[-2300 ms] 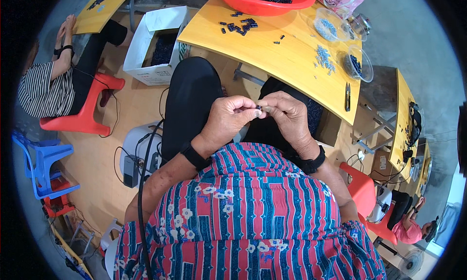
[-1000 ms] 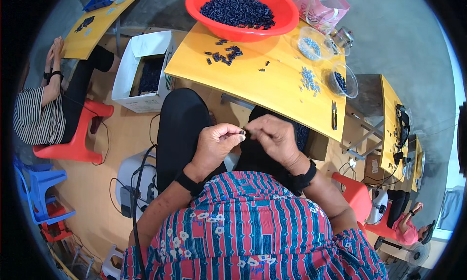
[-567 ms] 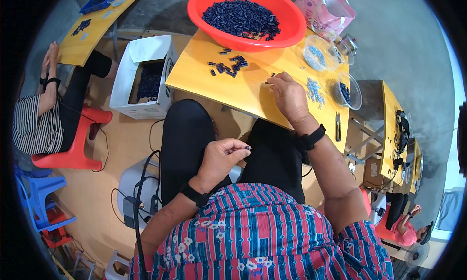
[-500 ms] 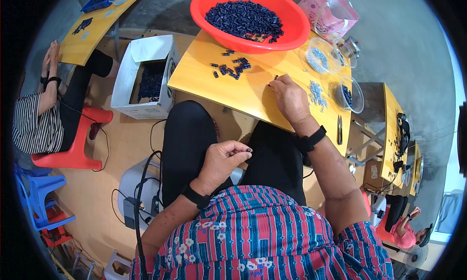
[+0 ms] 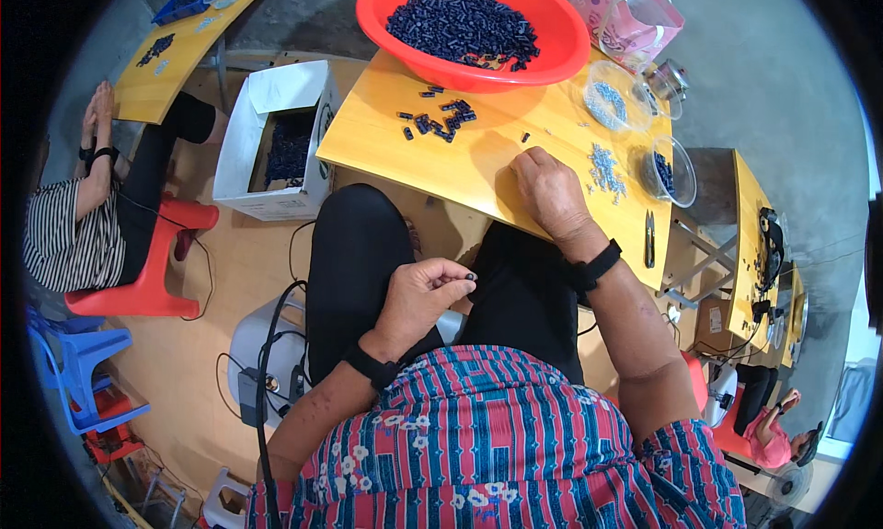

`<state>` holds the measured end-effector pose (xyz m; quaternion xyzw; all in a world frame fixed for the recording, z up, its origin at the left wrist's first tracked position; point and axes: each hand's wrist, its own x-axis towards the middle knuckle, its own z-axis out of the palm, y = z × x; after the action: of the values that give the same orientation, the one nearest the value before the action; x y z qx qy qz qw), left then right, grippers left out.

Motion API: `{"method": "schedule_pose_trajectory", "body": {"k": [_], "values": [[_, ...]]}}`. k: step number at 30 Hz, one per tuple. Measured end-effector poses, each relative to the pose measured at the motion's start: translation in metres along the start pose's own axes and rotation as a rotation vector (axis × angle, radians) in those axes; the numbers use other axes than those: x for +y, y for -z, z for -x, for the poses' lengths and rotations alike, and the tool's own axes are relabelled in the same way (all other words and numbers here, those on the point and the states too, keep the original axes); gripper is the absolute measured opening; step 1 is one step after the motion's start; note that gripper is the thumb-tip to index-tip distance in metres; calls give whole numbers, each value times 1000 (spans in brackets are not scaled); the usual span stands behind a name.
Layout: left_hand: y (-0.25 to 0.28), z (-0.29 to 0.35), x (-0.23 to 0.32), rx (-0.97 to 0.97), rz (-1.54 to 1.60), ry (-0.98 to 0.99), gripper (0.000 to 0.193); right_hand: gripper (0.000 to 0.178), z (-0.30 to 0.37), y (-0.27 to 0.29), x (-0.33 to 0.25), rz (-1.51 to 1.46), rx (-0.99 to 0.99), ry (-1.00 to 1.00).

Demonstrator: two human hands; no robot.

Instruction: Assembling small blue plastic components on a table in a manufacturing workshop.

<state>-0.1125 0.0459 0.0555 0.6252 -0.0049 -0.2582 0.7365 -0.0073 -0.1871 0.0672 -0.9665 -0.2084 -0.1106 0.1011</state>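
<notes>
My left hand (image 5: 420, 301) is closed over my lap. It pinches a small black cylindrical piece (image 5: 472, 277) between thumb and forefinger. My right hand (image 5: 549, 190) rests at the near edge of the yellow table (image 5: 405, 166), its fingers curled together. Anything inside those fingers is hidden from view. Just beyond its fingertips lies a single small black piece (image 5: 525, 137), apart from the hand. To the right of this hand is a scatter of small pale silvery parts (image 5: 604, 171). Further left on the table sits a loose group of black pieces (image 5: 441, 124).
A red basin (image 5: 570, 46) full of black pieces stands at the back. Clear tubs (image 5: 682, 194) and black-handled snips (image 5: 649, 239) lie rightward. A pink bag (image 5: 625, 18) is behind. Left are a white box (image 5: 241, 184) and a seated person (image 5: 78, 216).
My right fingertips have drawn back slightly from the single black piece, which now lies separate beyond them. My left hand still pinches its piece in nearly the same place.
</notes>
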Motion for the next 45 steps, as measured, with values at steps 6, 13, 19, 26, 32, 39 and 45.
{"method": "schedule_pose_trajectory", "body": {"k": [6,13,19,26,32,39,45], "values": [[-3,6,-9,36,-96,-88,12,6,14,-2,-10,-228,60,41],[-10,21,8,104,-70,-295,10,25,57,40,-67,-973,-72,-105],[-14,29,10,84,-80,-308,11,30,83,60,-95,-923,-71,-10],[-21,40,15,31,-71,-291,10,27,88,66,-103,-832,-13,148],[-26,40,18,104,-59,-334,8,27,87,67,-111,-720,54,187],[-20,37,15,137,-15,-341,10,21,94,53,-115,-1177,25,-244],[-15,35,11,168,-24,-409,11,13,93,48,-114,-1036,25,-272]]}}
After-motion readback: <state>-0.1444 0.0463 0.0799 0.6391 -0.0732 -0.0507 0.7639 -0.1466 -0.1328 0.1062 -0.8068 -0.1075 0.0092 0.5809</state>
